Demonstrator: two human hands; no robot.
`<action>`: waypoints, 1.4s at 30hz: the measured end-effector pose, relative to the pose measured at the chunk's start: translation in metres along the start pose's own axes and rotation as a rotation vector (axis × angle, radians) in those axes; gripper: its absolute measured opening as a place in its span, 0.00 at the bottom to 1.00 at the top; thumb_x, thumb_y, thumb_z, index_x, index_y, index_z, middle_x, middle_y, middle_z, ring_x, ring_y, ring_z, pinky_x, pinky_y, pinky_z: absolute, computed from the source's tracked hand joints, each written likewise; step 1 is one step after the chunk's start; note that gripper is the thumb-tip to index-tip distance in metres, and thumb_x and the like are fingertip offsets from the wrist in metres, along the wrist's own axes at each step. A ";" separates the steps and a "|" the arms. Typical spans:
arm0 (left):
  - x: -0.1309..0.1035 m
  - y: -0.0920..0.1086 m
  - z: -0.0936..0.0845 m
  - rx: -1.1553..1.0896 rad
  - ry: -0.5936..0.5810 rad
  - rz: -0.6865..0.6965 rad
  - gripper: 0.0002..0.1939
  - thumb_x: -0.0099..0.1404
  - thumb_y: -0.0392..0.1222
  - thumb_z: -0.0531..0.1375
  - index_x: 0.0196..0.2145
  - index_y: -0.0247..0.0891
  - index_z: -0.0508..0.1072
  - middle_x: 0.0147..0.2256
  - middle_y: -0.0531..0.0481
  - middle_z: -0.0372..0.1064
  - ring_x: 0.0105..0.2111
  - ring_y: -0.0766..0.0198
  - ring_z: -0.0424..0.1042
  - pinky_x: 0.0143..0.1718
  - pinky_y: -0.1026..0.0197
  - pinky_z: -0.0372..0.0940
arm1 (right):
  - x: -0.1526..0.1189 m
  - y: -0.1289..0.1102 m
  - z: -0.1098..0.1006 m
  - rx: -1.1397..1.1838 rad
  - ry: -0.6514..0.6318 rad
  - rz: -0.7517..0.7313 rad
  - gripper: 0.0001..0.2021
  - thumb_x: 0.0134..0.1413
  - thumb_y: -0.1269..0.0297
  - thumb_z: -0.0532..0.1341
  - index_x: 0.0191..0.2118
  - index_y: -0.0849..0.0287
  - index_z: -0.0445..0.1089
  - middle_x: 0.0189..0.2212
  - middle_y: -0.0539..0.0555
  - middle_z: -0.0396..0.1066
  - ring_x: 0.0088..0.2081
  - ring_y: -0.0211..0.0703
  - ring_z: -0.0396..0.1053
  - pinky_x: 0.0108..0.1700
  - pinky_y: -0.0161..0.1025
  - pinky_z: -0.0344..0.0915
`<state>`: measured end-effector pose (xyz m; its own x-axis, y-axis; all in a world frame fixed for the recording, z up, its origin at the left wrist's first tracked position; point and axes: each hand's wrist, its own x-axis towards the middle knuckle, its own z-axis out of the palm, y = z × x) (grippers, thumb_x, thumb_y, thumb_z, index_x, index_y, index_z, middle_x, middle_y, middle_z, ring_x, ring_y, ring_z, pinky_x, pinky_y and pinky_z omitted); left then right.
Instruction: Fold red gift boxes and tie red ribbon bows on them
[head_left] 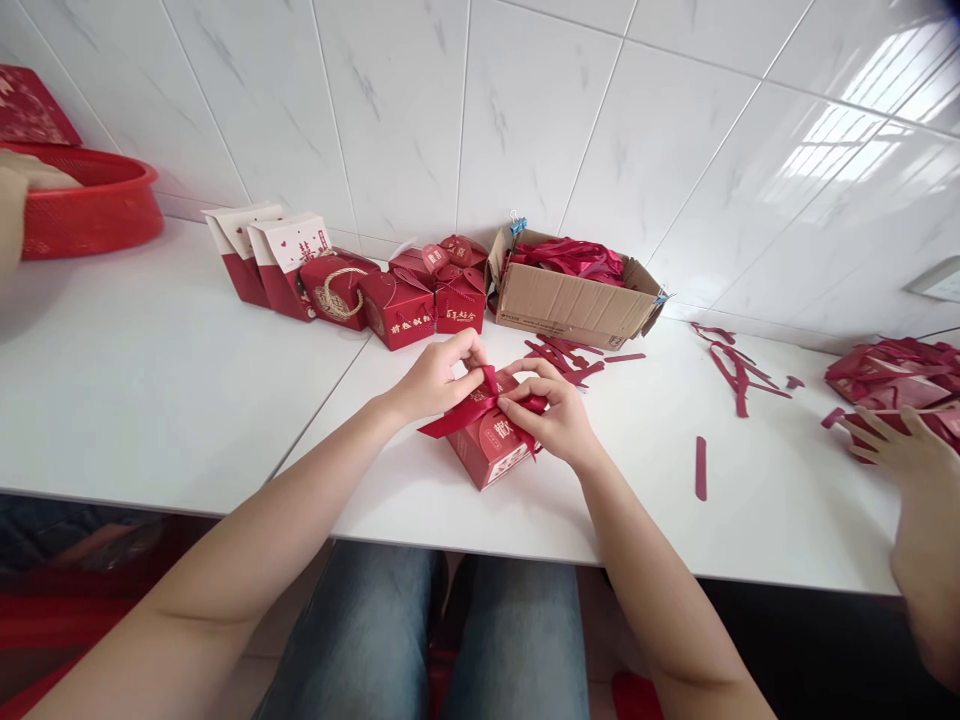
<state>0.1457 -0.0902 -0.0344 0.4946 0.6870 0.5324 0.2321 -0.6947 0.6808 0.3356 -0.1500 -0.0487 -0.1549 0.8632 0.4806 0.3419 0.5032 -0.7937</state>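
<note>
A small red gift box [487, 450] with printed characters stands on the white table in front of me, turned at an angle. A dark red ribbon [466, 413] crosses its top, looped near the middle, with one tail sticking out to the left. My left hand [448, 372] pinches the upper part of the ribbon between thumb and fingers. On the right side, my right hand [549, 408] has its thumb and fingers closed on the ribbon by the knot. The knot itself is partly covered by the fingers.
Behind are finished red boxes [401, 308] and a cardboard carton [570, 303] of ribbons. Ribbon scraps [700, 468] lie to the right. Another person's hand [904, 440] touches red packages at far right; a red basket [94, 215] with a person's hand stands far left.
</note>
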 end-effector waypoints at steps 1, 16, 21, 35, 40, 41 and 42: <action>0.001 0.000 -0.001 -0.039 -0.006 -0.016 0.04 0.57 0.35 0.56 0.31 0.39 0.63 0.29 0.54 0.67 0.30 0.66 0.69 0.35 0.63 0.64 | 0.001 0.001 -0.005 0.013 0.009 0.010 0.06 0.50 0.57 0.66 0.32 0.53 0.76 0.48 0.56 0.68 0.52 0.49 0.66 0.55 0.49 0.62; 0.005 0.003 -0.002 -0.490 -0.068 -0.369 0.12 0.51 0.37 0.63 0.34 0.36 0.66 0.30 0.53 0.67 0.30 0.66 0.70 0.33 0.63 0.64 | 0.004 0.042 -0.034 0.429 -0.614 0.155 0.58 0.37 0.58 0.72 0.67 0.37 0.34 0.69 0.58 0.40 0.59 0.51 0.63 0.47 0.45 0.71; 0.008 -0.006 -0.003 -0.782 -0.132 -0.407 0.16 0.46 0.36 0.62 0.35 0.36 0.68 0.35 0.49 0.69 0.36 0.61 0.71 0.36 0.59 0.66 | 0.005 0.041 -0.030 0.497 -0.497 0.182 0.56 0.32 0.65 0.75 0.67 0.44 0.46 0.63 0.57 0.56 0.57 0.52 0.65 0.54 0.46 0.67; 0.016 -0.086 -0.040 0.296 0.925 -0.478 0.31 0.43 0.32 0.66 0.45 0.39 0.59 0.51 0.40 0.55 0.57 0.45 0.55 0.60 0.41 0.50 | 0.013 0.088 -0.077 -0.393 1.225 0.499 0.57 0.35 0.50 0.69 0.67 0.54 0.34 0.63 0.69 0.43 0.65 0.68 0.45 0.61 0.71 0.45; 0.010 -0.091 -0.037 0.339 0.888 -0.514 0.40 0.42 0.41 0.71 0.50 0.39 0.56 0.54 0.37 0.52 0.61 0.40 0.49 0.61 0.37 0.47 | 0.010 0.102 -0.085 -0.485 1.234 0.709 0.55 0.37 0.51 0.68 0.66 0.57 0.33 0.63 0.72 0.37 0.66 0.71 0.39 0.61 0.72 0.39; 0.010 -0.092 -0.037 0.342 0.886 -0.508 0.42 0.42 0.42 0.72 0.51 0.39 0.56 0.55 0.37 0.51 0.61 0.39 0.48 0.61 0.37 0.47 | 0.010 0.103 -0.083 -0.527 1.225 0.700 0.55 0.38 0.51 0.67 0.66 0.59 0.34 0.64 0.72 0.35 0.66 0.71 0.35 0.62 0.72 0.37; 0.011 -0.093 -0.038 0.340 0.896 -0.501 0.42 0.42 0.42 0.72 0.51 0.39 0.55 0.56 0.37 0.51 0.61 0.40 0.48 0.61 0.37 0.47 | 0.010 0.103 -0.081 -0.582 1.210 0.666 0.54 0.39 0.50 0.66 0.66 0.60 0.34 0.64 0.72 0.34 0.67 0.71 0.32 0.62 0.71 0.35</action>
<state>0.0972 -0.0098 -0.0728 -0.4815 0.7196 0.5004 0.5264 -0.2190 0.8215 0.4444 -0.0933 -0.0957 0.9140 0.2194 0.3411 0.3955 -0.2953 -0.8697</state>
